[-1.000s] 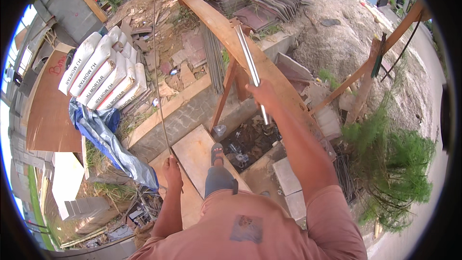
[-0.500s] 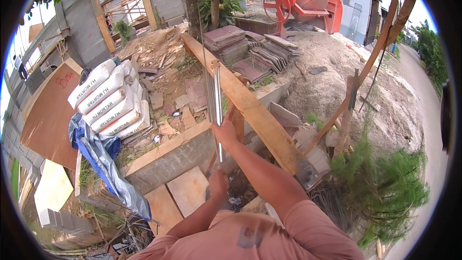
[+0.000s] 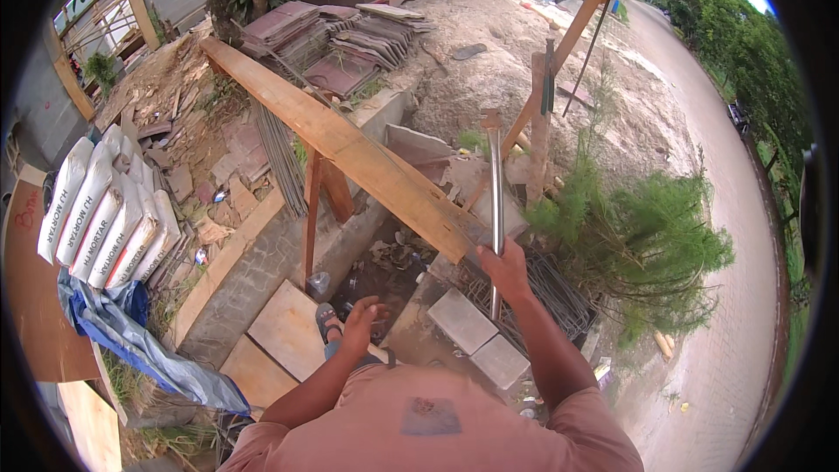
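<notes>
Our right hand [image 3: 505,269] wraps its fingers round a long shiny metal bar with a brownish head [image 3: 496,192], just beside the near end of a long brown wooden plank bench [image 3: 350,147]. Our left hand [image 3: 360,325] hangs with its fingers loosely spread. The bench slants across in front of us; off its near end crowd tangled dark metal rods [image 3: 559,301], pale grey rectangular blocks [image 3: 468,322] and a feathery green shrub [image 3: 651,249].

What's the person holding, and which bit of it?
The right hand grips a shiny metal tool by the lower part of its shaft, with a short end poking out below. The left hand holds nothing.
</notes>
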### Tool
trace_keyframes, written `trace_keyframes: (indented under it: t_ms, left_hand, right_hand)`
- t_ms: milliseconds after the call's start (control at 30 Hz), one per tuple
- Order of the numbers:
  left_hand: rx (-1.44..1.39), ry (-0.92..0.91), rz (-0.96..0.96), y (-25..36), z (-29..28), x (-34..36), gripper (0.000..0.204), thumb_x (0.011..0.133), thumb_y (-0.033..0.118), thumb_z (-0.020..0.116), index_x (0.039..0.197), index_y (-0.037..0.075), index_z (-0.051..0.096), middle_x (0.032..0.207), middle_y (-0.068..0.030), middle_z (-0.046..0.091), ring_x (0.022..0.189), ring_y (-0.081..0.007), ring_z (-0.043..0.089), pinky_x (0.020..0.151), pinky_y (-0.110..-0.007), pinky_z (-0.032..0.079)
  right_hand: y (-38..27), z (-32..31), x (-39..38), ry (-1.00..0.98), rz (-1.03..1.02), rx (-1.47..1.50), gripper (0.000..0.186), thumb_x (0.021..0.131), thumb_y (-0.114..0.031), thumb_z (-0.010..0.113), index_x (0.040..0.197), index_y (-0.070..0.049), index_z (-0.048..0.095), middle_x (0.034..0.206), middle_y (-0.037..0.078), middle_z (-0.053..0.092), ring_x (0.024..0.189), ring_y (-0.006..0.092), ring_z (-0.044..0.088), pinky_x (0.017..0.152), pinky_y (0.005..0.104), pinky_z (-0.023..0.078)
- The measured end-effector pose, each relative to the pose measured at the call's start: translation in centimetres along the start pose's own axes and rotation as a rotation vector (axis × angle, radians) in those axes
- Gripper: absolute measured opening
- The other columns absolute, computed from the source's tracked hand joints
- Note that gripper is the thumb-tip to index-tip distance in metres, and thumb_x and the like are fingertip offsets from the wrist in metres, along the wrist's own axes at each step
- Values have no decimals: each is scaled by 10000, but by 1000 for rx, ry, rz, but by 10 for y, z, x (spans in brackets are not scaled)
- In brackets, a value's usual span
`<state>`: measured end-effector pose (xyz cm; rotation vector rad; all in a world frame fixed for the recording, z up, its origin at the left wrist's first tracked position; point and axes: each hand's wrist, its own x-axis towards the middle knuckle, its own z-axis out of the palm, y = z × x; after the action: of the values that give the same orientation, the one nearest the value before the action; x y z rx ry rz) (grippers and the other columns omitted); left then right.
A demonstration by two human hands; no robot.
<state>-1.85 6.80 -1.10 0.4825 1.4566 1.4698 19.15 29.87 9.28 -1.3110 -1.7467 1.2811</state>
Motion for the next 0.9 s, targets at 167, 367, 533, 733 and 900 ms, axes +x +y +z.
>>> trace_keyframes:
  t_ms: [167, 367, 533, 733, 900]
  left_hand:
    - [50, 74, -186, -18, -40, 0, 360, 974, 208, 512, 1292, 52, 449, 1119, -96, 600, 960, -173, 614, 778, -319, 496]
    - [151, -44, -3, 31, 14, 38, 416, 949, 202, 544, 1322, 49, 439, 1117, -95, 605, 943, -165, 615, 781, -297, 494]
    - [608, 13, 309, 72, 69, 77, 460, 903, 224, 587, 1293, 5, 482, 1148, -140, 610, 1021, -253, 620, 885, -356, 489]
    - [1079, 278, 555, 99, 118, 183, 587, 863, 324, 605, 1342, 24, 447, 1433, -179, 408, 1345, -343, 363, 1093, -506, 290]
    - [1157, 557, 376, 97, 142, 243, 703, 897, 429, 526, 1452, 44, 330, 1536, -159, 266, 1443, -315, 194, 1148, -570, 112]
  right_hand:
    - [74, -110, -47, 141, -4, -204, 248, 800, -215, 688, 822, -1, 565, 690, 131, 597, 629, 242, 576, 619, 385, 460]
    - [127, -135, -65, 204, -113, -439, 276, 811, -229, 723, 799, -22, 541, 630, 124, 536, 566, 223, 507, 559, 382, 420]
    - [142, -143, -84, 230, 44, -529, 297, 807, -238, 724, 780, -25, 520, 639, 159, 566, 583, 323, 544, 560, 398, 422]
    - [192, -180, -132, 393, -69, -690, 275, 772, -160, 731, 795, -27, 491, 661, 176, 545, 618, 402, 548, 555, 454, 410]
    - [212, -222, -164, 451, -112, -814, 288, 734, -145, 746, 822, -16, 504, 672, 192, 539, 634, 430, 525, 568, 480, 402]
